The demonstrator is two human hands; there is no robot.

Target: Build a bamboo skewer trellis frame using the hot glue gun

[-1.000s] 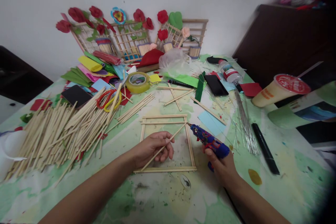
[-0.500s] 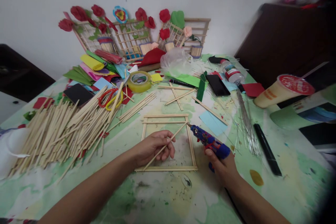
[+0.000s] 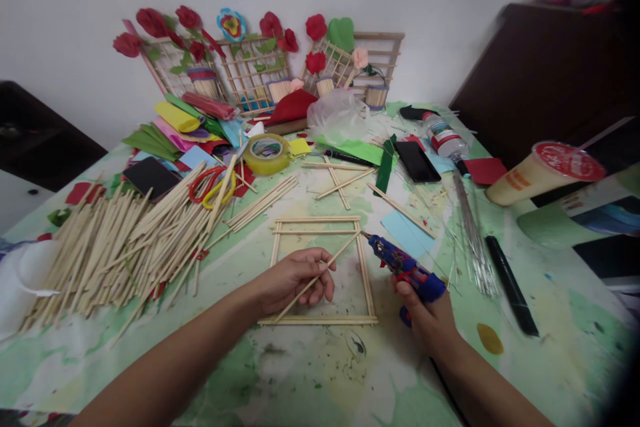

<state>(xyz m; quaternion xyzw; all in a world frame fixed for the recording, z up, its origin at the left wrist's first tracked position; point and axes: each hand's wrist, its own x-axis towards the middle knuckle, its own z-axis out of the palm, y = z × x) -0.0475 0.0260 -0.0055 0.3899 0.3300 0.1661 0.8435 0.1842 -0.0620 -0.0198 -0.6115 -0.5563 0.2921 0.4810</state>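
Note:
My left hand (image 3: 300, 280) pinches a thin wooden stick (image 3: 303, 291) that slants over a square stick frame (image 3: 367, 273) lying on the table. The stick's upper end is near the frame's top right corner. Around the blue glue gun (image 3: 407, 268) my right hand (image 3: 433, 317) is closed, to the right of the frame. The gun's nozzle points at the stick's upper end, a small gap away. One more stick runs across the frame just under its top side.
Loose sticks (image 3: 100, 253) are piled at the left, with scissors (image 3: 210, 187) and a tape roll (image 3: 267, 153) beyond. A phone (image 3: 417, 161), wires (image 3: 473, 240), a black marker (image 3: 511, 285) and a drink cup (image 3: 543, 173) are at the right. Stick trellises with paper flowers lean on the wall.
The glue gun in my right hand has moved slightly right, its nozzle backing away from the stick's end. My left hand and the stick have hardly moved.

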